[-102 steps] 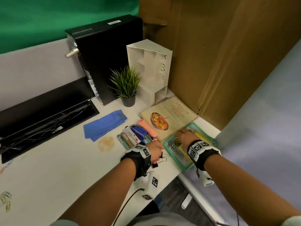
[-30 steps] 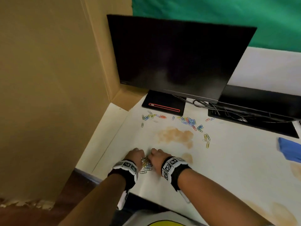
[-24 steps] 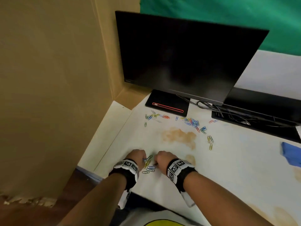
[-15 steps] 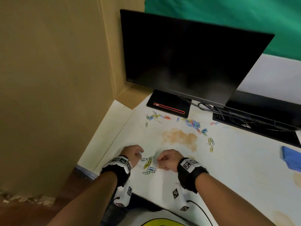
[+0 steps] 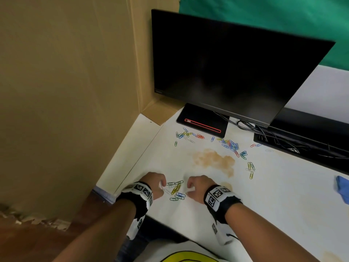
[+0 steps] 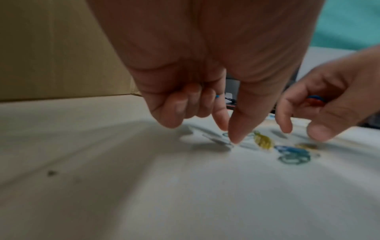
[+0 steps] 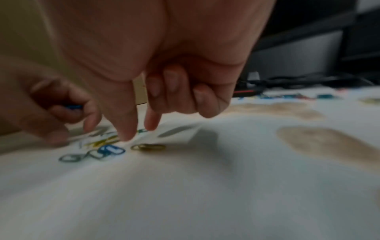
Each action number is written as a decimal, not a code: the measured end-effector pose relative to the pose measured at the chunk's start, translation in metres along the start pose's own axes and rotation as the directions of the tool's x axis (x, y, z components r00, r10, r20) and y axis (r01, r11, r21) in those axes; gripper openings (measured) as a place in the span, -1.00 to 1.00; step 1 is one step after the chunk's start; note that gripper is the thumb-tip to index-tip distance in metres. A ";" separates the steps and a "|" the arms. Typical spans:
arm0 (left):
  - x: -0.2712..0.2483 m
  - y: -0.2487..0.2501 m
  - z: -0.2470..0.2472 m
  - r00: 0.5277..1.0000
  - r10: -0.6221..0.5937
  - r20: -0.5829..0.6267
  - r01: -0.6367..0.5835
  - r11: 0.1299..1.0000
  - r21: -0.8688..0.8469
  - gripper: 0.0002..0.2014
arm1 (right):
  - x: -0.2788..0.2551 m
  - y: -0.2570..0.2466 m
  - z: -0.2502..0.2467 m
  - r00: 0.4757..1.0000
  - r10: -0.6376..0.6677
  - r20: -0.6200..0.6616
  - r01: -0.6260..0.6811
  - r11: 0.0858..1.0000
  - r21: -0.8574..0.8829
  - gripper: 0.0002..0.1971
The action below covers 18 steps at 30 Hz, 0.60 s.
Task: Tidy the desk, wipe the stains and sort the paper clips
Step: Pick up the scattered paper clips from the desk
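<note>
Leans over a smooth, matte white desk top point(image 5: 264, 195), both wrists strapped in black bands with square black-and-white markers.

Curls the left hand point(image 5: 154, 184) loosely, three fingers folded into the palm round a blue clip point(image 7: 72, 107) of coated wire; points forefinger and thumb down, tips close together and almost on the desk. Whether they touch a clip there cannot be told through the blur.

Curls the right hand point(image 5: 198, 188) likewise, with red and blue clips point(image 6: 315, 99) tucked under its bent fingers; narrows thumb and forefinger to a small gap just above the surface.

Between the two hands, near the front edge: a small cluster of wire paper clips point(image 5: 176, 190), looped ovals in yellow, blue, green and pale grey, lying flat and partly overlapping. Just beside the right thumb, a dull gold clip point(image 7: 148, 147).

Farther back, well apart from the hands: scattered clips point(image 5: 229, 144) in mixed colours, strewn before the flat black monitor base point(image 5: 202, 121) with its thin red outline. Between those and the hands, a blotchy brown stain point(image 5: 213, 159) with ragged edges, and a smaller round one by the right wrist.

Behind: a dark glossy monitor point(image 5: 226, 63), tangled black cables point(image 5: 283, 140); to the left, a plain tan cardboard wall point(image 5: 66, 82); at the far right edge, a soft blue cloth point(image 5: 342, 186).
</note>
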<state>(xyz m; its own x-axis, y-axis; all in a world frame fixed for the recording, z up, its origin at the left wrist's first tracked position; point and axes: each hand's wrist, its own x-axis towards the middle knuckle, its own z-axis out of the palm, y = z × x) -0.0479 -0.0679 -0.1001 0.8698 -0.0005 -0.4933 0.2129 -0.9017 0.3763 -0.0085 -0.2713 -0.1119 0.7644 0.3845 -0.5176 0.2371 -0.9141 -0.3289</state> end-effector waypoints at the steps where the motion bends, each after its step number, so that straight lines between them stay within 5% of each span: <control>1: 0.001 0.000 0.001 1.000 0.015 0.010 -0.015 0.999 0.049 -0.77 | 0.000 -0.001 0.003 1.000 -0.011 0.018 0.012 0.997 -0.078 -0.74; 7: 0.003 -0.001 -0.001 0.999 0.001 0.051 -0.009 0.988 0.152 -0.74 | -0.003 -0.005 0.005 0.993 0.081 0.089 -0.073 0.993 -0.088 -0.69; 10: 0.001 -0.004 0.000 0.999 -0.024 0.040 0.020 0.996 0.086 -0.81 | -0.005 -0.006 0.002 0.982 0.153 0.107 -0.176 0.950 0.258 -0.69; 13: -0.001 -0.005 0.000 0.991 -0.134 -0.001 0.131 0.969 -0.209 -0.86 | -0.007 -0.007 -0.001 0.950 0.205 0.236 -0.309 0.500 0.809 -0.74; 15: 0.000 -0.002 -0.003 0.974 -0.202 0.106 0.225 0.778 -0.587 -0.78 | -0.008 -0.009 -0.006 0.958 0.113 0.263 -0.284 0.254 0.925 -0.74; 18: -0.001 0.003 -0.010 0.958 -0.138 0.252 0.279 0.236 -0.931 -0.76 | -0.007 -0.020 -0.018 0.978 -0.019 0.208 -0.205 0.115 0.972 -0.75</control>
<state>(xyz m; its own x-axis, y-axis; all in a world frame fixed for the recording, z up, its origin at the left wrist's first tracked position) -0.0439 -0.0665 -0.0904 0.6917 0.0148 -0.7220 0.7071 0.1895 0.6813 -0.0076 -0.2576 -0.0873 0.6182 0.4198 -0.6645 -0.7120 -0.0590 -0.6997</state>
